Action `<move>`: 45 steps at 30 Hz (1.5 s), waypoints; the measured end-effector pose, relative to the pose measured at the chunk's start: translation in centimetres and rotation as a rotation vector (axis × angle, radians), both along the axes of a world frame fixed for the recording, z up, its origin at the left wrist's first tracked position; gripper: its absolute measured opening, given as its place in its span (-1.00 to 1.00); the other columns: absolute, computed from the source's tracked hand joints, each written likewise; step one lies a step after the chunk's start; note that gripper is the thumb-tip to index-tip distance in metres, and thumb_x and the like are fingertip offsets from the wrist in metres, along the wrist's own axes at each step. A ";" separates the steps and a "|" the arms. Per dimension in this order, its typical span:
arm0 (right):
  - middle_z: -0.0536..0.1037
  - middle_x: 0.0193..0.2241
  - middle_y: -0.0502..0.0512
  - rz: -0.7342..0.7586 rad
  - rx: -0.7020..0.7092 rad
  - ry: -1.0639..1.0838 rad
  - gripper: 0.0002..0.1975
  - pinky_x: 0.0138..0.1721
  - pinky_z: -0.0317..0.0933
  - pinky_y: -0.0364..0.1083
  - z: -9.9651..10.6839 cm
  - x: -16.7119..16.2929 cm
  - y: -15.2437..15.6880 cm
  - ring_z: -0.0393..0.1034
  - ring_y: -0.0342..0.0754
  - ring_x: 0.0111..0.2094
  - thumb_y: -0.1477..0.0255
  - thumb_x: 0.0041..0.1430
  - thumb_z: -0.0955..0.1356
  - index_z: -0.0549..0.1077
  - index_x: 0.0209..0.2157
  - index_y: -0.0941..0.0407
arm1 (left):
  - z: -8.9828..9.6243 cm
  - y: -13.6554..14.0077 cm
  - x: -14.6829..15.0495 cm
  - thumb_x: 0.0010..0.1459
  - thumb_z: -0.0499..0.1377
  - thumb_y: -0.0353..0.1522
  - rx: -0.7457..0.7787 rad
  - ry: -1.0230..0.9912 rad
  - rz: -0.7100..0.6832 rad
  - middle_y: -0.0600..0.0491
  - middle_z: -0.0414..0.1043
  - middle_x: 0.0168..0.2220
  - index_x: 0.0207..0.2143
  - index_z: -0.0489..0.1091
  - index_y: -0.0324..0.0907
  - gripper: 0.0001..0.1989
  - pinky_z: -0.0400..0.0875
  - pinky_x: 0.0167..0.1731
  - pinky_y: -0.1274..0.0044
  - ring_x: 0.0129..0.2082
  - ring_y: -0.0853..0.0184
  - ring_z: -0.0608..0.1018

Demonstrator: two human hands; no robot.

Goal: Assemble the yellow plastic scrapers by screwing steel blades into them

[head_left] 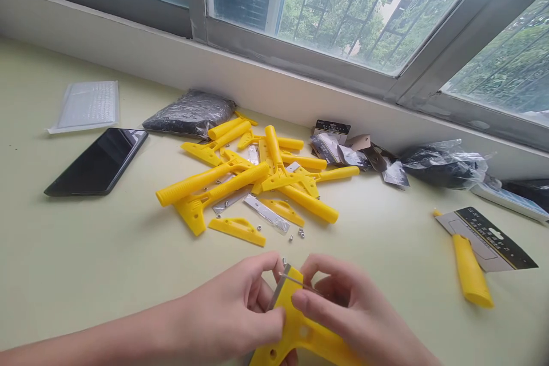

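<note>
Worktop (pixel 107 257), near centre: two-handed hold

From my remote post I see a pile of yellow scraper parts (pixel 235 185) spread across the far middle. Near centre, the left hand (pixel 231 303) and right hand (pixel 343 297) meet at a yellow scraper (pixel 295 326): the left pinches its head, the right pinches a thin metal rod (pixel 291 279) lying across the head's far end. Small metal fasteners (pixel 291 238) lie just beyond.

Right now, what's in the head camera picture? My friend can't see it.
A left hand pinches a yellow scraper with a metal edge; the right hand holds a thin metal rod at its end. Beyond, yellow scraper parts lie heaped on a pale table, with a dark flat device to the left and a window behind.
</note>
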State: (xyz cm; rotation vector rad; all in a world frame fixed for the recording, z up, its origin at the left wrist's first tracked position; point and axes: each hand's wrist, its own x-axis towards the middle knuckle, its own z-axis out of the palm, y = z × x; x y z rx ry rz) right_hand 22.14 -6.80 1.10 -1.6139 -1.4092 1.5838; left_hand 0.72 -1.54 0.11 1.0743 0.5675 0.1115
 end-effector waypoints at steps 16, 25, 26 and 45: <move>0.55 -0.23 0.13 0.100 0.933 -0.516 -0.78 -0.33 0.40 -0.15 -3.2 3.2 3.6 0.48 -0.11 -0.35 0.42 0.44 0.31 0.61 -0.08 0.08 | -0.2 -0.7 -0.2 0.31 0.19 -0.10 -0.039 -0.062 0.026 0.07 0.53 -0.32 -0.23 0.14 -0.11 -0.66 0.42 -0.37 0.56 -0.45 0.43 0.57; 0.60 -0.26 0.11 0.216 1.120 -0.785 -0.82 -0.34 0.35 -0.16 -3.1 3.1 3.9 0.50 -0.13 -0.38 0.51 0.46 0.28 0.53 -0.12 0.15 | -0.3 -0.7 -0.3 0.34 0.17 -0.11 0.022 -0.077 0.009 0.03 0.53 -0.26 -0.23 0.13 -0.11 -0.67 0.46 -0.36 0.52 -0.37 0.31 0.65; 0.59 -0.28 0.10 0.216 1.134 -0.807 -0.83 -0.36 0.33 -0.17 -3.2 3.1 3.9 0.49 -0.14 -0.39 0.51 0.46 0.27 0.52 -0.14 0.16 | -0.2 -0.7 -0.3 0.34 0.16 -0.12 0.036 -0.073 0.016 0.03 0.53 -0.26 -0.23 0.13 -0.11 -0.68 0.45 -0.36 0.52 -0.38 0.31 0.64; 0.53 -0.19 0.10 0.208 0.889 -0.714 -0.82 -0.27 0.34 -0.09 -2.5 3.9 4.1 0.48 -0.05 -0.30 0.48 0.47 0.23 0.43 -0.03 0.10 | 1.7 -0.9 -1.4 0.30 0.06 -0.35 1.238 -0.085 -0.133 0.11 0.55 -0.43 -0.37 0.47 -0.09 -0.78 0.43 -0.33 0.64 -0.44 0.33 0.56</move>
